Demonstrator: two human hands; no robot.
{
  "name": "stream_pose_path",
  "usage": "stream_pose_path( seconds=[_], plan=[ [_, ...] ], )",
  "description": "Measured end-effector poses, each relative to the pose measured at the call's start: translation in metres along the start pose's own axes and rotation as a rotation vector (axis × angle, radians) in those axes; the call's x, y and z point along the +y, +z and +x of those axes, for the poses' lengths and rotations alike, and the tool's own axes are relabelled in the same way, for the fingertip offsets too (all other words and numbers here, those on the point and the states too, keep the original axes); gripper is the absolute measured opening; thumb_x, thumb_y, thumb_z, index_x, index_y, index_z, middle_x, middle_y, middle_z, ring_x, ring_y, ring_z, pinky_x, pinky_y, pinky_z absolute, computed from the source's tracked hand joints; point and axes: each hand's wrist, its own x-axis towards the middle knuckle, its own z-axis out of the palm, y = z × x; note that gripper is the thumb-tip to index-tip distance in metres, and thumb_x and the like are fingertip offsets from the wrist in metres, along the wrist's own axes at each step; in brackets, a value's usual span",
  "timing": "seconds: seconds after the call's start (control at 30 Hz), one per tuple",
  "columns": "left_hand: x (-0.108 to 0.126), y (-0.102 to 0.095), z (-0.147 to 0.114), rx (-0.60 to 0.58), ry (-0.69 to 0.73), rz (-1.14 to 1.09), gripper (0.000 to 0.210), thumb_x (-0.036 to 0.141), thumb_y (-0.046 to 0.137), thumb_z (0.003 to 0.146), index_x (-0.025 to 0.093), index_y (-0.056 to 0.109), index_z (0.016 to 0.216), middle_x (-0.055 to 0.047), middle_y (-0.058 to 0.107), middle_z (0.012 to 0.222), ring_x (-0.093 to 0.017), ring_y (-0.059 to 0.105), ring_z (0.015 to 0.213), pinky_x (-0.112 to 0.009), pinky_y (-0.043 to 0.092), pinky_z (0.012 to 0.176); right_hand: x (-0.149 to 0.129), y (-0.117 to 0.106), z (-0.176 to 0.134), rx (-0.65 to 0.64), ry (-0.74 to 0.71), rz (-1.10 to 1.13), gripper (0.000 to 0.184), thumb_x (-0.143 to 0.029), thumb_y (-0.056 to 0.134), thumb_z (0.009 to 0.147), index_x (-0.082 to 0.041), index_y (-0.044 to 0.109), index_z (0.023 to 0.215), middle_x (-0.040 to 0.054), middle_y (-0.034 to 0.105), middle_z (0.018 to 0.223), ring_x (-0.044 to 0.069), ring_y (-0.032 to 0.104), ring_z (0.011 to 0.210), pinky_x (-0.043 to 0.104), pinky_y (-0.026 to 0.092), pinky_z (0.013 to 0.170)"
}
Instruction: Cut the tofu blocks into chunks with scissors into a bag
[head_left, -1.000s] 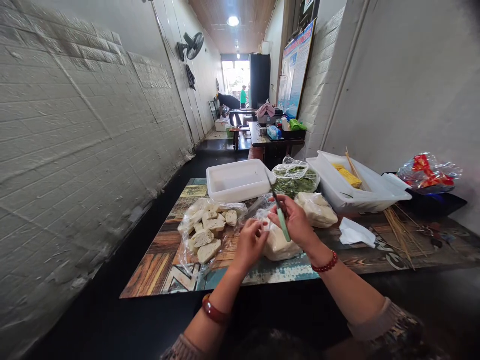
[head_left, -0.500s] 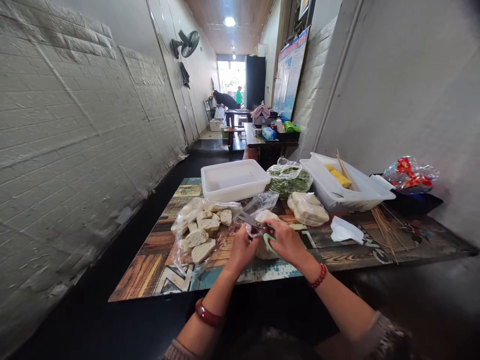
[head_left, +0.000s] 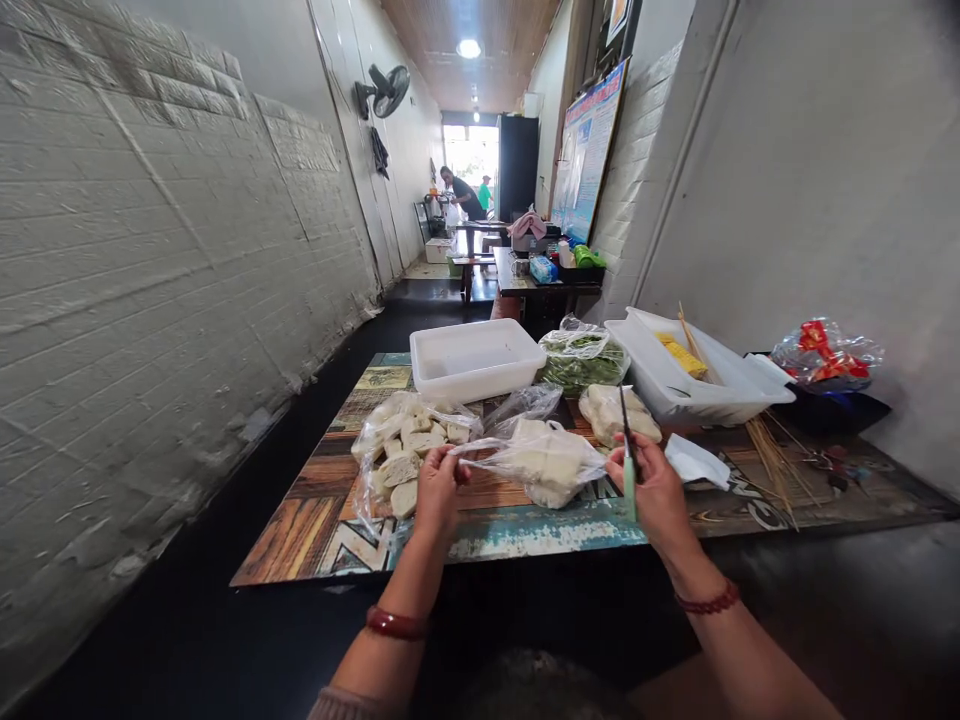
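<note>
Between my hands a clear plastic bag (head_left: pixel 487 454) is stretched sideways, with pale blocks (head_left: pixel 551 455) that look like tofu inside it. My left hand (head_left: pixel 438 490) pinches one end of the bag. My right hand (head_left: pixel 654 492) holds green-handled scissors (head_left: pixel 628 470) with the blades pointing up, and its fingertips also touch the bag's other end. Left of the bag, an opened plastic bag holds several cut pale pieces (head_left: pixel 401 468). Behind my right hand sits another bagged pale block (head_left: pixel 604 412).
A white tub (head_left: pixel 477 385) stands at the table's back, beside a bag of green leaves (head_left: pixel 577 362). Farther right are a white bin (head_left: pixel 705 395) with a yellow packet, a white tissue (head_left: pixel 697 462), thin sticks (head_left: pixel 776 470) and a red-patterned bag (head_left: pixel 821 355). Two people are far off near the doorway.
My hands have moved apart, from close together around the scissors to either end of the bag, pulling it wide. The scissors swung from pointing left to upright. A distant person has straightened somewhat.
</note>
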Motion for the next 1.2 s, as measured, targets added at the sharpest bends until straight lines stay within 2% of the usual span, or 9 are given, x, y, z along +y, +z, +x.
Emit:
stream_pose_path(
  seconds=[0.27,0.43,0.5,0.6,0.63,0.73,0.87,1.03,1.2],
  plan=[
    [0.033,-0.009,-0.007,-0.084,0.069,0.022,0.018,0.028,0.071,0.065,0.016,0.061,0.075,-0.001,0.065,0.079,-0.011,0.057,0.067,-0.022,0.045,0.061,0.033,-0.039,-0.014,0.090,0.202,0.043,0.055,-0.044,0.076,0.068,-0.018,0.059,0.114,0.0042,0.068,0.086,0.022,0.065,0.081,0.038,0.049,0.080],
    [0.063,0.007,-0.039,-0.045,0.578,0.279,0.009,0.024,0.057,0.085,0.020,0.063,0.090,-0.004,0.064,0.099,-0.017,0.060,0.094,-0.028,0.047,0.082,0.006,-0.038,-0.006,0.091,0.038,0.005,0.045,-0.041,0.069,0.079,-0.023,0.056,0.118,0.0055,0.070,0.095,0.022,0.067,0.089,0.038,0.051,0.085],
    [0.066,0.019,-0.053,-0.244,0.802,0.530,0.011,0.019,0.054,0.089,0.021,0.064,0.094,-0.005,0.064,0.101,-0.018,0.060,0.098,-0.030,0.046,0.087,-0.006,-0.025,-0.003,-0.015,-0.072,-0.052,0.046,-0.037,0.070,0.079,-0.024,0.055,0.120,0.0068,0.071,0.103,0.023,0.068,0.092,0.038,0.052,0.086],
    [0.052,0.033,-0.059,-0.674,0.900,0.914,0.022,0.017,0.054,0.089,0.022,0.061,0.109,-0.009,0.064,0.116,-0.022,0.059,0.106,-0.035,0.047,0.091,-0.016,0.000,-0.001,-0.180,-0.256,-0.209,0.042,-0.030,0.069,0.077,-0.024,0.058,0.117,0.0083,0.070,0.114,0.027,0.066,0.101,0.041,0.051,0.091],
    [0.044,0.035,-0.057,-0.707,0.904,1.057,0.028,0.018,0.056,0.088,0.021,0.060,0.115,-0.011,0.062,0.122,-0.025,0.058,0.111,-0.039,0.046,0.093,-0.016,0.006,0.000,-0.229,-0.296,-0.253,0.039,-0.026,0.068,0.076,-0.024,0.060,0.114,0.0084,0.070,0.115,0.028,0.065,0.104,0.041,0.050,0.093],
    [0.019,0.030,-0.042,-0.549,0.902,1.396,0.031,0.017,0.058,0.085,0.020,0.060,0.117,-0.013,0.064,0.118,-0.030,0.058,0.108,-0.047,0.043,0.093,-0.012,0.015,0.000,-0.283,-0.301,-0.314,0.030,-0.017,0.060,0.076,-0.023,0.063,0.106,0.0083,0.072,0.106,0.029,0.067,0.099,0.042,0.050,0.090],
    [0.009,0.013,-0.031,-0.507,0.992,1.487,0.021,0.015,0.048,0.092,0.020,0.066,0.103,-0.008,0.068,0.091,-0.024,0.059,0.088,-0.042,0.042,0.088,0.004,0.005,-0.006,-0.134,-0.162,-0.211,0.030,-0.020,0.056,0.077,-0.022,0.060,0.106,0.0069,0.073,0.096,0.025,0.070,0.085,0.038,0.055,0.078],
    [0.017,0.001,-0.052,-0.724,1.129,1.451,0.024,0.011,0.046,0.092,0.022,0.068,0.092,-0.007,0.066,0.092,-0.022,0.055,0.088,-0.042,0.040,0.093,0.021,-0.022,-0.020,-0.086,0.004,0.027,0.036,-0.029,0.067,0.074,-0.022,0.056,0.108,0.0052,0.072,0.089,0.022,0.070,0.081,0.034,0.056,0.076],
    [0.011,-0.004,-0.078,-1.092,1.077,1.521,0.016,0.016,0.051,0.093,0.022,0.066,0.094,-0.006,0.067,0.104,-0.023,0.056,0.102,-0.040,0.036,0.102,0.028,-0.038,-0.035,-0.135,0.012,-0.051,0.033,-0.029,0.066,0.075,-0.023,0.058,0.107,0.0037,0.072,0.087,0.022,0.070,0.081,0.035,0.055,0.077]
  ],
)
